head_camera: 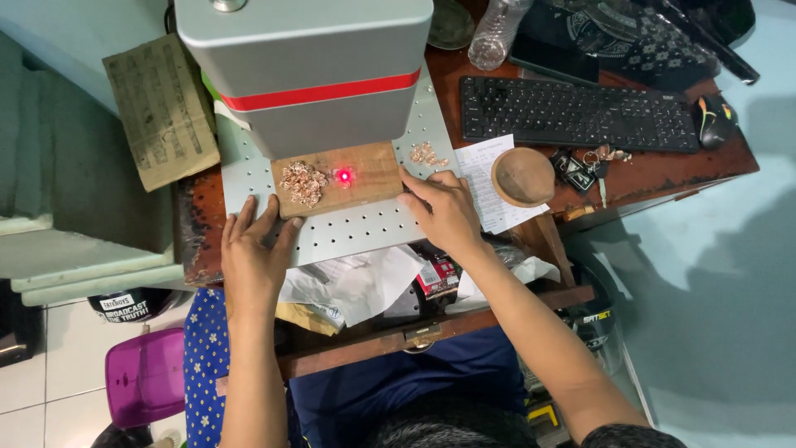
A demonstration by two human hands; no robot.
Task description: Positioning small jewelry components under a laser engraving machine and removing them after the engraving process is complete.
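A small wooden board (365, 176) lies on a perforated metal plate (356, 232) under a grey machine head (307, 75) with a red stripe. A bright red light spot (343, 176) glows on the board. A heap of small pale metal pieces (303, 182) sits on the board's left part. My left hand (253, 253) rests flat on the plate, fingertips against the board's left edge. My right hand (444, 211) touches the board's right edge with its fingers. Neither hand holds anything.
A second small pile of metal pieces (424, 153) lies on the plate by the right hand. To the right are a paper sheet (489, 178), a round wooden lid (522, 176), keys (580, 166), a black keyboard (572, 112) and a mouse (713, 116). An open drawer (365, 290) holds papers.
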